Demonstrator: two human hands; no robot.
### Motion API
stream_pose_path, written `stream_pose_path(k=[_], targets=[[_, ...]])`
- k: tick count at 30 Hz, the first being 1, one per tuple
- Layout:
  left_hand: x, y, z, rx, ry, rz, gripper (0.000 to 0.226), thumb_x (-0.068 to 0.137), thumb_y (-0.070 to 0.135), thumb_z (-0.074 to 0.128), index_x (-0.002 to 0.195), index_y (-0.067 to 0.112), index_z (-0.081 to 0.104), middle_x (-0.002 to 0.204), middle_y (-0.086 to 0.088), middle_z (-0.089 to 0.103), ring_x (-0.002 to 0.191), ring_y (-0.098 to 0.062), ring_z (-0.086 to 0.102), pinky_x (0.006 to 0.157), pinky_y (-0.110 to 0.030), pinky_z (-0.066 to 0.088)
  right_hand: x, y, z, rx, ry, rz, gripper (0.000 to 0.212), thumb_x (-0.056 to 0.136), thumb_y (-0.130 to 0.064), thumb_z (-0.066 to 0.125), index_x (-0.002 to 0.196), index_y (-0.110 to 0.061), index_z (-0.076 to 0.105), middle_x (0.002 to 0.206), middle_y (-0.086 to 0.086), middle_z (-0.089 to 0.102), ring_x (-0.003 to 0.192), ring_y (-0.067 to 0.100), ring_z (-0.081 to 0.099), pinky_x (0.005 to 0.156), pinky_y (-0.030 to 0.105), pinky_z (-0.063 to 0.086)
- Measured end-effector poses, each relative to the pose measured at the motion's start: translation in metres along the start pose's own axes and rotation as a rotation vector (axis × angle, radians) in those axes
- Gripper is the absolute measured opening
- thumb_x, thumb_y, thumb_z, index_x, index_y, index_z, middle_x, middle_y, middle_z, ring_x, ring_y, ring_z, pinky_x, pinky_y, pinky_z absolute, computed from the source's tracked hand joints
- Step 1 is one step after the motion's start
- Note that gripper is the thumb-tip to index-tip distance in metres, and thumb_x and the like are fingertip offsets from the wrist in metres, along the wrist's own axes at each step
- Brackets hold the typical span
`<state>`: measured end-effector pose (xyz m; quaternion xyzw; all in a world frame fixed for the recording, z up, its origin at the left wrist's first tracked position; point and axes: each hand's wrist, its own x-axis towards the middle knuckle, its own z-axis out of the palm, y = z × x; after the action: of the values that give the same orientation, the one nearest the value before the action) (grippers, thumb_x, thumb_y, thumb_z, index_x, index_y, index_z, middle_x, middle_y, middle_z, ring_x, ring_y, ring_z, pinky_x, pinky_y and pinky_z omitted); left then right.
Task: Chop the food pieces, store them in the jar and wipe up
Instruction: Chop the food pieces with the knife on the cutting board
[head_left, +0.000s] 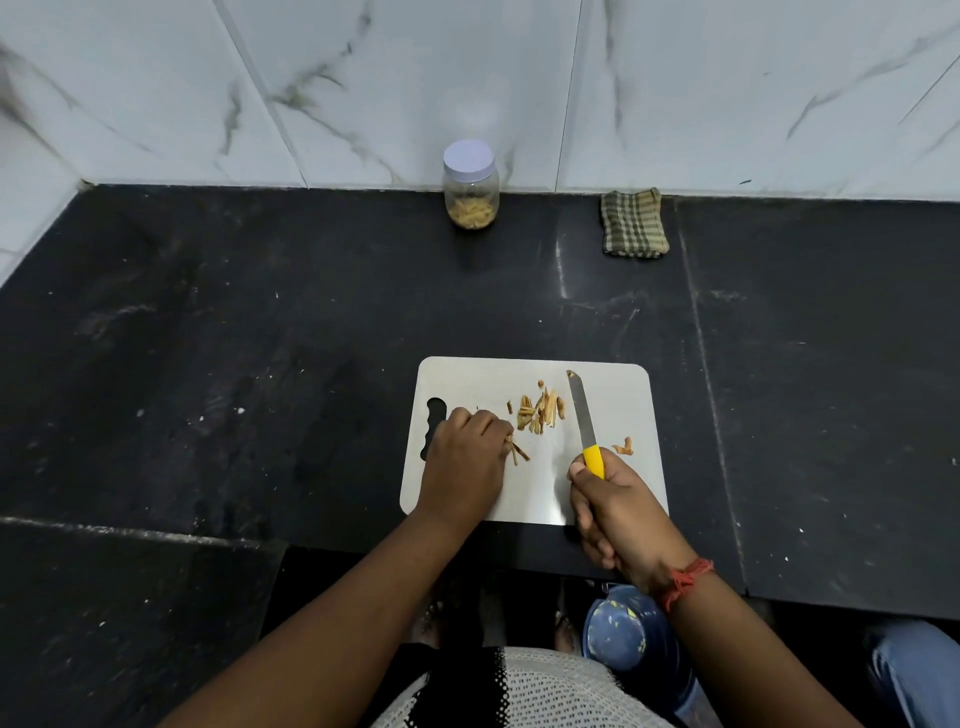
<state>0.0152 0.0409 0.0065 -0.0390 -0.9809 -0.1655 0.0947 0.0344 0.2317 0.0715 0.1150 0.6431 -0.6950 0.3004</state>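
Note:
A white cutting board (618, 405) lies on the black counter near its front edge. A small heap of tan chopped food sticks (537, 411) sits at the board's middle, and one curled piece (625, 446) lies to the right. My left hand (465, 457) rests on the board's left part and pinches a few sticks (518, 451) at its fingertips. My right hand (618, 512) grips the yellow handle of a knife (583, 413), whose blade points away over the board. A clear jar (470, 184) with a pale lid, partly filled with food pieces, stands closed against the back wall.
A folded green checked cloth (634, 223) lies at the back wall, right of the jar. The black counter (260, 338) spreads wide on both sides, with a marble-tiled wall behind. Below the counter's front edge stands a blue bin (623, 634).

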Motion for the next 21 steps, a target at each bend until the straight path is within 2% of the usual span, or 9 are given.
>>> stream_pose_path(k=[5,12,18,21], targets=[[0.017,0.000,-0.002,0.051,-0.005,-0.020,0.009,0.094,0.025,0.067,0.099,0.020,0.073,0.099,0.004,0.066,0.089,-0.017,0.052,0.077,-0.036,0.047,0.003,-0.004,-0.004,0.002,-0.016,-0.021,0.022,0.105,-0.022,0.041,0.090,-0.007,0.042,0.053,0.010,0.044,0.029,0.017,0.025,0.035,0.018,0.028],[0.013,-0.002,0.001,0.026,0.035,-0.038,0.013,0.094,0.024,0.064,0.105,0.019,0.069,0.103,0.004,0.063,0.092,-0.020,0.052,0.079,-0.040,0.047,0.004,-0.005,-0.011,-0.012,-0.010,-0.028,0.022,0.105,-0.022,0.041,0.091,-0.006,0.042,0.051,0.008,0.044,0.029,0.017,0.024,0.034,0.018,0.028],[-0.008,0.001,0.007,0.035,0.021,0.107,0.022,0.090,0.025,0.068,0.112,0.021,0.069,0.106,0.002,0.065,0.100,-0.021,0.055,0.081,-0.040,0.045,0.007,-0.006,-0.013,-0.002,-0.004,-0.038,0.023,0.105,-0.021,0.042,0.088,-0.006,0.042,0.050,0.008,0.043,0.029,0.017,0.025,0.034,0.018,0.027],[-0.006,0.001,0.012,0.043,0.012,0.130,0.019,0.088,0.021,0.071,0.107,0.022,0.071,0.103,0.002,0.066,0.098,-0.023,0.056,0.080,-0.040,0.045,0.009,-0.006,-0.010,-0.001,-0.018,-0.040,0.022,0.105,-0.021,0.043,0.088,-0.006,0.042,0.052,0.010,0.043,0.030,0.017,0.025,0.034,0.018,0.028]])
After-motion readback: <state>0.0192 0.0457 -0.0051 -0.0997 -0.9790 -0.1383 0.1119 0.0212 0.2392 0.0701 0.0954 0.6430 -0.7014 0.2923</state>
